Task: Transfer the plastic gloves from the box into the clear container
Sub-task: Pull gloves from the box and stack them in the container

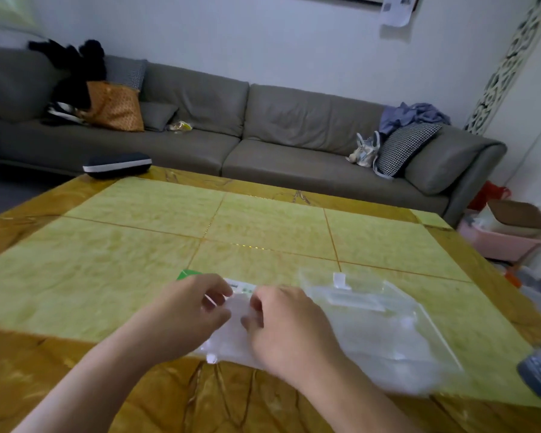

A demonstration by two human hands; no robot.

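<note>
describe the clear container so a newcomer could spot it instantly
Start at the yellow-green tiled table in front of the grey sofa. The clear, flat plastic container lies beside the right hand. Unlike the green-and-white box, it is see-through, with a small white tab.

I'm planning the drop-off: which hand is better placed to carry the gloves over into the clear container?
Probably the right hand. Both hands pinch the plastic gloves in front of the box, but the clear container lies directly beside the right hand, so the left hand would have to cross over.
</note>
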